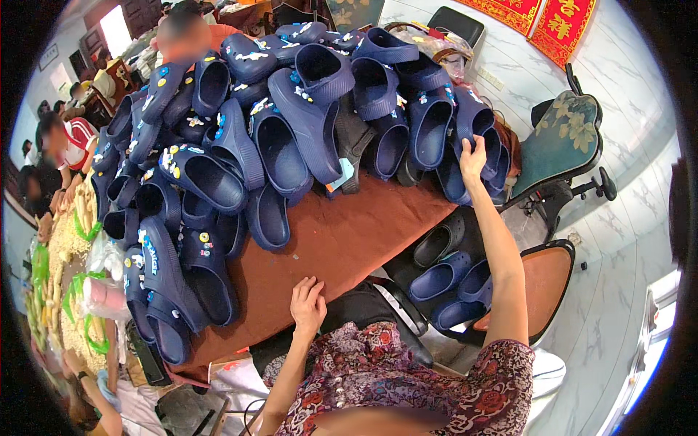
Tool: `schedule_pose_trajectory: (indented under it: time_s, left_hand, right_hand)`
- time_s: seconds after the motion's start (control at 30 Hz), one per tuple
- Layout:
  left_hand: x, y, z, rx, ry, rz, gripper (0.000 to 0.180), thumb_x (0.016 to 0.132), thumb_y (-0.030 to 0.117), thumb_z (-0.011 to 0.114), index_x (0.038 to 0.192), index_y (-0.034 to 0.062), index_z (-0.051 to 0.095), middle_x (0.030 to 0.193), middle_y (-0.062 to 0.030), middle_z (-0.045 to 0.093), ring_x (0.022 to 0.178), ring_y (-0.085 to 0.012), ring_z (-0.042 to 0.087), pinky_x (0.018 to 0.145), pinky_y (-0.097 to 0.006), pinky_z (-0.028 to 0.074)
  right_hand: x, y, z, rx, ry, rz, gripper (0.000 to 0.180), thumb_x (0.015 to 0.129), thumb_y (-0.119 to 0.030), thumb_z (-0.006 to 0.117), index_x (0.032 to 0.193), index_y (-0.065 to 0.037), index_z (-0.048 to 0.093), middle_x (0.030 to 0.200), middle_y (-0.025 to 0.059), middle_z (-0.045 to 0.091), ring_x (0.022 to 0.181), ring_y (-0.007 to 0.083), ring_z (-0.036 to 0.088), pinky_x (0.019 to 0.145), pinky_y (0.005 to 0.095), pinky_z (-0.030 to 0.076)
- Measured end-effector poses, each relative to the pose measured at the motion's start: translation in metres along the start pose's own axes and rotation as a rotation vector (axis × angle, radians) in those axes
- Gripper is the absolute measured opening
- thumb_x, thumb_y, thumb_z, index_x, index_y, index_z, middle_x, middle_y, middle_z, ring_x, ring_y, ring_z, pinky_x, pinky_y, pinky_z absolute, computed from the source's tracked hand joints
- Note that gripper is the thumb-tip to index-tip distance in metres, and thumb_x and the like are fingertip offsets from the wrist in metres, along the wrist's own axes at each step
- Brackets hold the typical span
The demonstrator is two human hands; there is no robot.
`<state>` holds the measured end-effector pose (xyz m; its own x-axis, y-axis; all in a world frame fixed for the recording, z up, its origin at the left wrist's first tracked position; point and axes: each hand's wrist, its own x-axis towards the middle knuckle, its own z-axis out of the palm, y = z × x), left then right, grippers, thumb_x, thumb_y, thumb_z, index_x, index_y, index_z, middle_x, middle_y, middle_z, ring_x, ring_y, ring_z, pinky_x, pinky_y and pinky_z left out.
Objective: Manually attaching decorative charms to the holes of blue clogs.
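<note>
R hand (pixel 473 155): grip prob. pinching navy clog (pixel 470 105), contact partly hidden, at desk's (pixel 363 225) R end. L hand (pixel 308 305) empty, fingers loosely curled, by near edge. Pinch lightly; neighbouring clogs (pixel 430 134) sit v. close.

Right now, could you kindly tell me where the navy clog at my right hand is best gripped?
I'd grip the navy clog by its heel end, coming from the near side: its toe points away, leaving the heel toward you, where the right hand is.
</note>
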<state>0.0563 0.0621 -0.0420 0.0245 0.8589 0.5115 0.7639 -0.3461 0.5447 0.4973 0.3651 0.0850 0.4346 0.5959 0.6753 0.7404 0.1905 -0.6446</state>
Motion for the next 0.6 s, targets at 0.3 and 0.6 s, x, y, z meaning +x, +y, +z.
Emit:
schedule_pose_trajectory:
  time_s: [0.3, 0.6]
  left_hand:
    - [0.000, 0.005, -0.003, -0.025, 0.030, -0.019, 0.030, 0.073, -0.002, 0.060, 0.102, 0.0064, 0.067, 0.113, -0.0124, 0.063, 0.109, -0.0352, 0.057, 0.091, -0.042, 0.049]
    - [0.000, -0.002, -0.001, -0.057, 0.044, -0.011, 0.030, 0.072, -0.001, 0.064, 0.101, 0.0062, 0.066, 0.114, -0.0117, 0.062, 0.112, -0.0327, 0.056, 0.092, -0.041, 0.049]
  right_hand:
    - [-0.069, -0.062, -0.036, -0.107, 0.173, -0.237, 0.022, 0.088, -0.014, 0.062, 0.103, 0.001, 0.055, 0.100, 0.0184, 0.060, 0.096, 0.0374, 0.056, 0.085, 0.0452, 0.041]
    - [-0.194, -0.146, -0.132, -0.029, -0.135, -0.335, 0.017, 0.085, 0.000, 0.060, 0.102, -0.001, 0.055, 0.107, 0.0135, 0.058, 0.102, 0.0310, 0.051, 0.096, 0.0408, 0.032]
